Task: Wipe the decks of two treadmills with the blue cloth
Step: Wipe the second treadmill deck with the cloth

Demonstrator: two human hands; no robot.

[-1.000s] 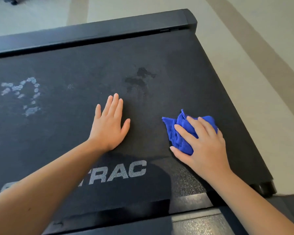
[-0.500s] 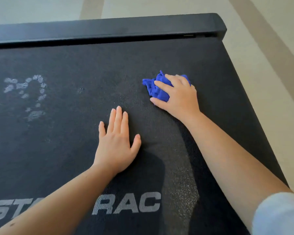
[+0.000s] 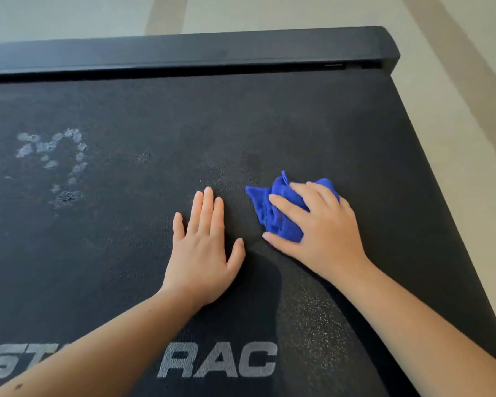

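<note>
Pale floor with a darker stripe fills the top and right edge of the head view. Below it the black deck of one treadmill takes up nearly the whole frame, closed off along the top by a dark bar. I see no second treadmill from here.

I judge the step in hand to be wiping this first deck, on its right half. The blue cloth lies bunched on the deck just right of centre. A faint darker patch sits just above it. Dried white marks spread over the left of the frame, well apart from the cloth and seemingly not yet wiped. Grey lettering runs along the bottom edge.

The next move, as I read it, calls for carrying the cloth leftward across the deck to those marks, pressing down firmly. The bracing hand would have to lift out of the path first.

The right hand grasps the cloth, fingers curled over the wad and the thumb tucked against its lower edge, pressing it onto the deck. The left hand is released and holds nothing. It lies flat on the deck just beside the cloth without touching it, fingers straight and close together.
</note>
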